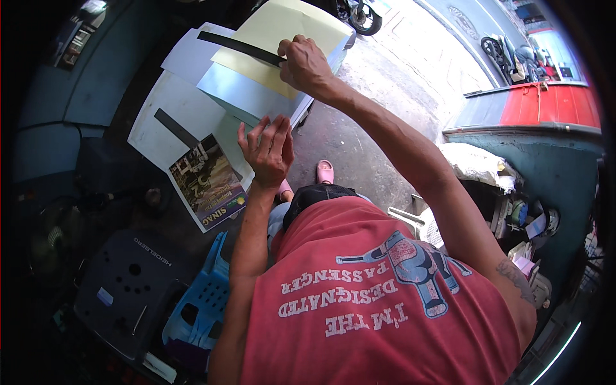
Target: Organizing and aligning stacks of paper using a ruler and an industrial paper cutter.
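Observation:
My right hand (307,66) is closed around the near end of a long, flat black strip (239,45). The strip lies across a stack of pale yellow paper (289,22), with light blue sheets (234,86) showing at the stack's near side. Below the stack's near edge is my left hand (268,153), holding nothing, its fingers stretched up and slightly apart; whether they touch the paper I cannot tell. To its left, a printed booklet (206,183) with a picture cover rests at the corner of a white surface (154,106). A second dark strip (175,126) lies there beside the booklet.
At lower left stand a blue plastic chair (199,298) and a dark machine cover (125,289). A white plastic chair (423,226) and a white sack (478,162) are on the right, below a red and grey panel (532,106). A motorcycle wheel (367,20) shows beyond the stack.

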`<state>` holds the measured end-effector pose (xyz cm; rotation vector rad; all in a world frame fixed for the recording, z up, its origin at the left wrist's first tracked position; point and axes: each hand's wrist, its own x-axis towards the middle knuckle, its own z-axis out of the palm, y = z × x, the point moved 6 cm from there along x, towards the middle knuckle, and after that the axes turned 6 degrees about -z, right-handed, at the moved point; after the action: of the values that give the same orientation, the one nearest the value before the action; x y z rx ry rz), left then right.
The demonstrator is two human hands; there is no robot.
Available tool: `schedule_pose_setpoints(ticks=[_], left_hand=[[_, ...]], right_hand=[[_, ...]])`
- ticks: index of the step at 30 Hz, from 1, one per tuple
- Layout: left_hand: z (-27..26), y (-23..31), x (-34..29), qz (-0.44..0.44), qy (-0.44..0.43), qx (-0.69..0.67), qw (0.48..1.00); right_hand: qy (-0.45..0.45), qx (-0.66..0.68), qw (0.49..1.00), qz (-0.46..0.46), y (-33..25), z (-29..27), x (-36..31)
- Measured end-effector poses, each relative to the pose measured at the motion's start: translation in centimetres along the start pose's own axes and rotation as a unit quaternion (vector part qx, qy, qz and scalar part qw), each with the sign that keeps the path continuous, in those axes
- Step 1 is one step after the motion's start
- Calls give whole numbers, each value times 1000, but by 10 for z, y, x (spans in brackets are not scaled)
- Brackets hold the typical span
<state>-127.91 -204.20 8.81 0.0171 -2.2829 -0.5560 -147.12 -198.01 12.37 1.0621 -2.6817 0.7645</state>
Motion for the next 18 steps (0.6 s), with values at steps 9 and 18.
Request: schedule_pose_setpoints(ticks=[9,18], left_hand=[[7,-14,-20,43,-58,-32,997],[-11,-33,-42,113,-98,-90,985]], right_hand=[[161,119,973,116,42,-45,-69],[169,178,843,478,120,-24,-349]])
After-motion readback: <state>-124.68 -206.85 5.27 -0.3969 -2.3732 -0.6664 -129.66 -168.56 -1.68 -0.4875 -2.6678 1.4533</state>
